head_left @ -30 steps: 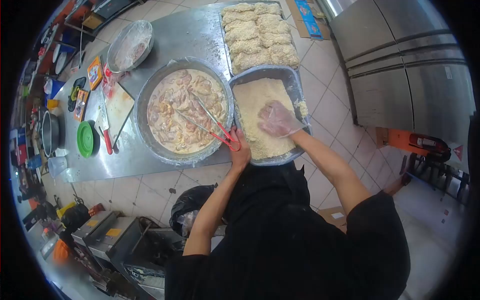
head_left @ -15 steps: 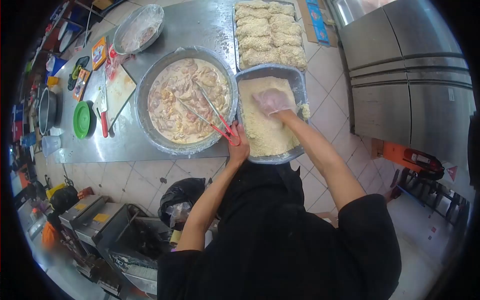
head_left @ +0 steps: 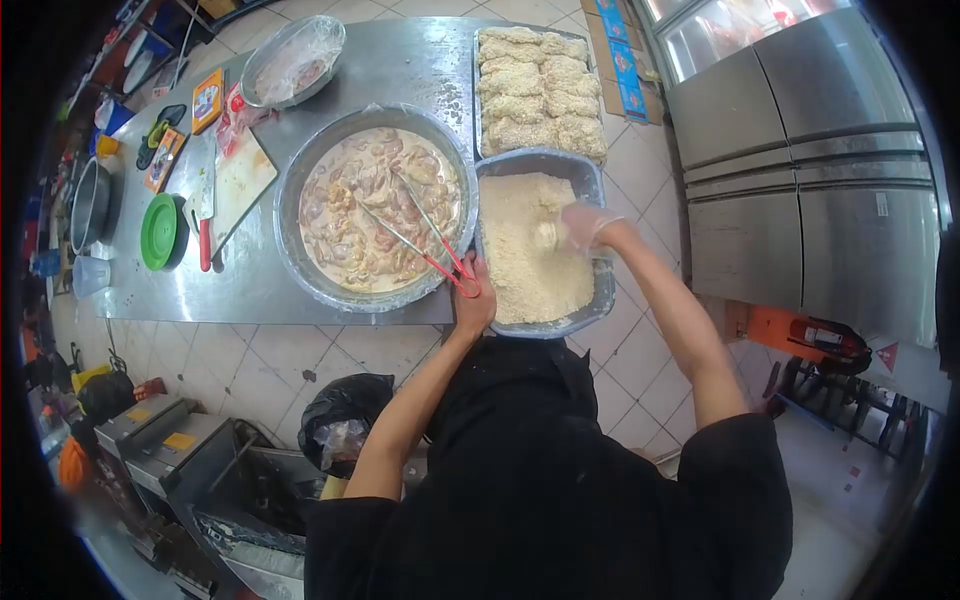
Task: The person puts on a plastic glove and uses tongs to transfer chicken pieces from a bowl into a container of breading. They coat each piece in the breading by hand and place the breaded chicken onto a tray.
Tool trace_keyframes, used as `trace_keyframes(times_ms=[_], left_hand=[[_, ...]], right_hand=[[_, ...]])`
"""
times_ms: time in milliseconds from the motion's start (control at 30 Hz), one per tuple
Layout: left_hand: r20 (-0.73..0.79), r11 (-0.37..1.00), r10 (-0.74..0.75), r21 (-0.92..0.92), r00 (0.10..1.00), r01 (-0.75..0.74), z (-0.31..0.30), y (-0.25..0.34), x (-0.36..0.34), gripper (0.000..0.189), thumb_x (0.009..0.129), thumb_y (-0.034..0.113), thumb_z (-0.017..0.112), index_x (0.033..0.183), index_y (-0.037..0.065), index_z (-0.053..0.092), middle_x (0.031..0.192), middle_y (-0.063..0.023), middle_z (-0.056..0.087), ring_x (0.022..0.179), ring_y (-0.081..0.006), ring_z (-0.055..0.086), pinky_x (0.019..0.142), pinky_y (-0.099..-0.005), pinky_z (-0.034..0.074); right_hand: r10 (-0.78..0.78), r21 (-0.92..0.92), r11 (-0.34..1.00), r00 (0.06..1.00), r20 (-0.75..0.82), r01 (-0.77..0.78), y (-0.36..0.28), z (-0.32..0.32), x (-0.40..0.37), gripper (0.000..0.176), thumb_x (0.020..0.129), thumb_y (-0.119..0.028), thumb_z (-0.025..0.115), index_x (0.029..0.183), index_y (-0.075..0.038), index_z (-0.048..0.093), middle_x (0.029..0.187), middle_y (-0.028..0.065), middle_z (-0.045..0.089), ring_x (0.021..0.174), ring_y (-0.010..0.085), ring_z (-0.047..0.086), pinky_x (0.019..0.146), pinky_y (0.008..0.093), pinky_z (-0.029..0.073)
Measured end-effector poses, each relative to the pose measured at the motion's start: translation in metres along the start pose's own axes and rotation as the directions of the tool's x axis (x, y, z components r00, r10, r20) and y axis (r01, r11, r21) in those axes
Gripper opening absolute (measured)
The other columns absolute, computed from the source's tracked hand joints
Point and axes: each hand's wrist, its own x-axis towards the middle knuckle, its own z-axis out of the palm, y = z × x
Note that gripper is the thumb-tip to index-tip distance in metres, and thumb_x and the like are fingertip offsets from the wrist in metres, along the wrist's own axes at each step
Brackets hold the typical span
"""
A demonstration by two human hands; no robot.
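My left hand (head_left: 475,297) is closed around the red handles of metal tongs (head_left: 428,258), between the round basin and the crumb tub. The tongs' arms reach into raw chicken pieces (head_left: 345,220) in pale, wet marinade, which fill the round metal basin (head_left: 290,265). My right hand (head_left: 590,226), in a clear glove and smeared by motion, is over the right side of the grey tub (head_left: 585,318). Dry yellowish crumbs (head_left: 525,285) fill that tub, and a crumb-covered lump (head_left: 546,236) lies just left of the glove's fingers.
Behind the tub, a tray (head_left: 478,130) bears rows of breaded pieces (head_left: 540,90). On the steel table (head_left: 400,60) are a plastic-covered bowl (head_left: 295,60), a cutting board (head_left: 245,185), a red-handled knife (head_left: 206,225) and a green plate (head_left: 160,232). Steel fridges (head_left: 800,150) stand at right.
My right hand has moved from the middle of the crumbs to the tub's right side, and a coated lump now shows beside it. My left hand stays at the tongs' handles.
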Motion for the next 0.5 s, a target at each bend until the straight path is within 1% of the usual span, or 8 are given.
trace_keyframes(times_ms=[33,100,133,200,333,400,433,500], left_hand=[[-0.001,1.0,0.0,-0.003,1.0,0.0,0.0,-0.002,0.0,0.051,0.105,0.034,0.036,0.131,-0.009,0.048,0.124,-0.0318,0.056,0.121,-0.044,0.053,0.102,-0.0456,0.041],[0.019,1.0,0.028,0.012,0.999,-0.028,0.0,-0.006,0.002,0.053,0.105,0.034,0.036,0.132,-0.01,0.047,0.125,-0.0324,0.056,0.121,-0.0441,0.052,0.103,-0.0452,0.04],[0.018,1.0,0.026,0.01,0.999,-0.026,0.002,-0.01,0.002,0.053,0.105,0.034,0.036,0.132,-0.01,0.047,0.125,-0.0324,0.056,0.121,-0.0441,0.052,0.103,-0.0452,0.04],[-0.017,0.996,0.082,0.028,0.996,-0.082,0.005,-0.016,0.002,0.044,0.107,0.031,0.036,0.127,-0.007,0.045,0.113,-0.0206,0.057,0.109,-0.0299,0.054,0.097,-0.0395,0.041],[-0.023,0.997,0.07,0.01,0.997,-0.07,0.007,-0.019,0.002,0.044,0.107,0.031,0.036,0.127,-0.007,0.045,0.112,-0.0197,0.057,0.109,-0.0281,0.054,0.097,-0.0386,0.041],[0.015,1.0,-0.012,-0.009,1.0,0.012,0.004,-0.012,0.001,0.054,0.105,0.035,0.036,0.133,-0.011,0.047,0.13,-0.0327,0.054,0.126,-0.0443,0.05,0.107,-0.0445,0.038],[0.013,1.0,-0.015,-0.007,1.0,0.015,0.003,-0.009,0.002,0.054,0.105,0.035,0.036,0.133,-0.011,0.047,0.13,-0.0327,0.054,0.126,-0.0443,0.05,0.107,-0.0445,0.038],[0.033,1.0,-0.025,-0.013,0.999,0.025,0.001,-0.005,0.001,0.054,0.105,0.034,0.036,0.133,-0.01,0.047,0.129,-0.0325,0.055,0.125,-0.0444,0.051,0.106,-0.0448,0.039]], right_hand=[[0.001,-0.003,1.0,1.0,0.001,-0.001,0.0,-0.001,-0.001,0.029,0.077,-0.02,0.064,0.097,0.0,0.072,0.095,0.0258,0.069,0.091,0.039,0.068,0.08,0.046,0.054],[0.134,0.103,0.989,0.929,-0.345,-0.104,-0.005,-0.004,-0.006,0.037,0.083,-0.028,0.063,0.106,0.001,0.069,0.1,0.0266,0.068,0.094,0.0409,0.067,0.081,0.0477,0.054],[0.133,0.101,0.989,0.93,-0.343,-0.105,-0.023,-0.006,-0.011,0.037,0.083,-0.028,0.063,0.106,0.001,0.069,0.1,0.0266,0.068,0.094,0.0409,0.067,0.081,0.0477,0.054],[0.329,0.137,0.944,0.867,-0.375,-0.299,-0.064,-0.002,-0.02,0.041,0.088,-0.028,0.059,0.114,0.002,0.065,0.106,0.0277,0.066,0.096,0.043,0.065,0.084,0.0492,0.052],[0.191,0.183,0.973,0.939,-0.286,-0.142,-0.046,0.041,0.002,0.042,0.091,-0.032,0.055,0.112,0.003,0.064,0.11,0.0287,0.065,0.1,0.0439,0.064,0.09,0.0496,0.05],[0.227,0.136,0.968,0.507,-0.831,-0.21,-0.012,0.063,0.035,0.043,0.093,-0.034,0.05,0.112,0.002,0.064,0.11,0.0298,0.064,0.104,0.0433,0.062,0.094,0.0489,0.048],[0.226,0.136,0.969,0.51,-0.83,-0.207,-0.013,0.05,0.039,0.043,0.093,-0.034,0.05,0.112,0.002,0.064,0.11,0.0298,0.064,0.104,0.0433,0.062,0.094,0.0489,0.048],[0.643,0.539,0.73,0.69,-0.332,-0.421,-0.016,0.028,0.047,0.052,0.099,-0.036,0.044,0.129,0.005,0.055,0.13,0.0318,0.054,0.122,0.0419,0.052,0.107,0.0479,0.038]])
